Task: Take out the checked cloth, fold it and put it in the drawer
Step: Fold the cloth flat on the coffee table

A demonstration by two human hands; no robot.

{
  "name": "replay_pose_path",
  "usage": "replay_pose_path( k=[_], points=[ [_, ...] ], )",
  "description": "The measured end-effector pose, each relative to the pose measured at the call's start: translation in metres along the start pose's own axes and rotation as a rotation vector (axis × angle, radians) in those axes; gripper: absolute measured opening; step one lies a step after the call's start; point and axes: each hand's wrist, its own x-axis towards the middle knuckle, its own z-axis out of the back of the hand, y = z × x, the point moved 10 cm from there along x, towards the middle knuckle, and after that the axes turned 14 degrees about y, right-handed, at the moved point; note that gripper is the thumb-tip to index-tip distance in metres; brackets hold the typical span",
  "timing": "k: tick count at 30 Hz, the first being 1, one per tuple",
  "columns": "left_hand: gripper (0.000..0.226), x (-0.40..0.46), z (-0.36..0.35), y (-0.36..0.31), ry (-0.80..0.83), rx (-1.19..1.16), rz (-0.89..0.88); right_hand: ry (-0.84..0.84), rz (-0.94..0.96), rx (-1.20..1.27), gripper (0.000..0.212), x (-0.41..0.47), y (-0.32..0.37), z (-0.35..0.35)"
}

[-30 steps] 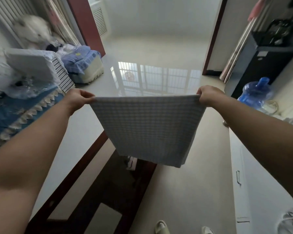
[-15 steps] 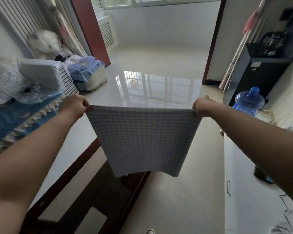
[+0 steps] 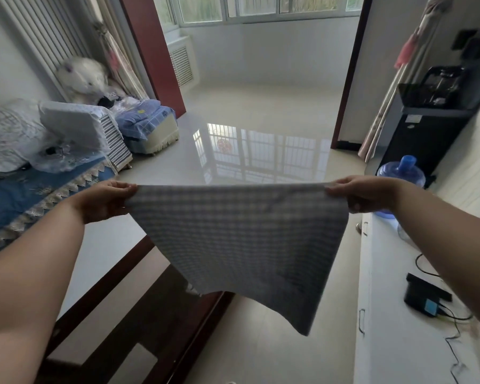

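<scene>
Checked cloth hangs taut between left hand and right hand — each pinching a top corner — spread flat for folding, left of the white bench.

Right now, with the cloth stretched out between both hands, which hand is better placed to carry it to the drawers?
Right, probably. The right hand grips the cloth corner just above the white cabinet with drawer handles; the left hand grips the opposite corner, out over the dark table, farther from those drawers.
</scene>
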Motion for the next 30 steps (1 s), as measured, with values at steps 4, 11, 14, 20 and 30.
replay_pose_path(
  k=[4, 11, 14, 20, 30],
  points=[
    [0.019, 0.005, 0.011, 0.004, -0.108, -0.048, 0.119, -0.163, 0.062, 0.18, 0.044, 0.013, 0.023, 0.023],
    [0.023, 0.062, 0.066, 0.028, -0.565, -0.22, 0.006, -0.617, 0.07, -0.07, 0.028, 0.086, 0.044, 0.05],
    [0.019, 0.078, 0.106, 0.022, -0.685, -0.343, -0.125, -0.728, 0.214, -0.084, 0.03, 0.118, 0.069, 0.053],
    [0.028, 0.086, 0.177, -0.039, -0.756, -0.403, -0.397, -0.844, 0.487, -0.099, 0.019, 0.158, 0.143, 0.05],
    [0.027, 0.018, 0.246, 0.007, -0.684, 0.177, -0.261, -0.702, 0.402, -1.067, 0.012, 0.234, 0.151, -0.023]
  ],
)
